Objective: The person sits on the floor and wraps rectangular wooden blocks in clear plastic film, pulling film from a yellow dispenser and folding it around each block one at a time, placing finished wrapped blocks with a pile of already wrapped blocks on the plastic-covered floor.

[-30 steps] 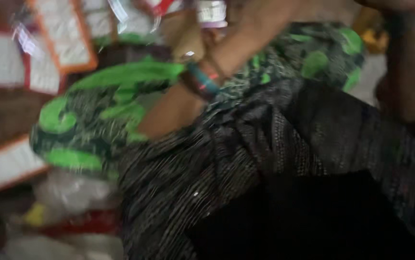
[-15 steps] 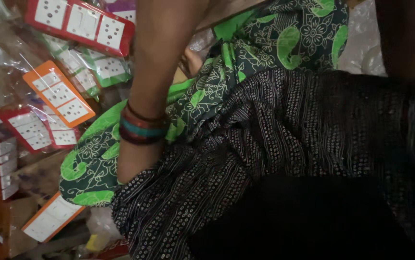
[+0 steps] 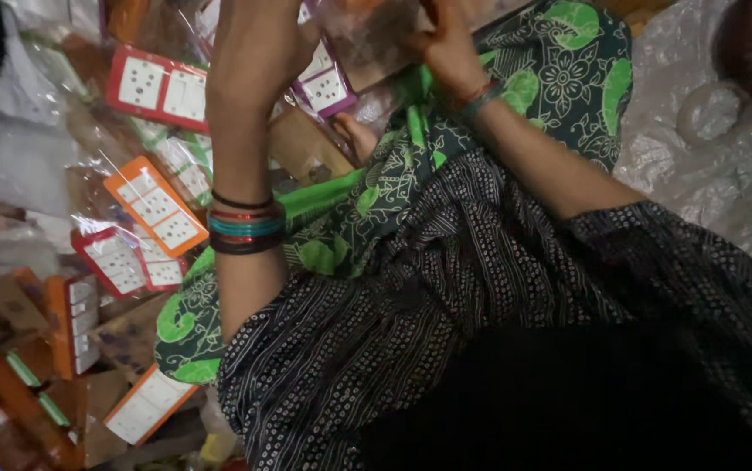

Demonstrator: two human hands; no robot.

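— Reaching up at the top of the frame, both hands meet at a clear plastic packet point(image 3: 376, 39)?

— Yes. The right hand point(image 3: 450, 44), top centre, has its fingers curled onto the packet's edge. The left hand point(image 3: 258, 48), upper left of centre, is raised beside it; whether its fingers pinch anything, I cannot tell.

— Around them?

— Bangles point(image 3: 245, 224) on the left wrist, and an orange-edged card point(image 3: 153, 205) at left among others.

Both hands are raised at the frame's top: the left hand point(image 3: 258, 44) with banded wrist upright, the right hand point(image 3: 447, 39) curled, forearm slanting down.
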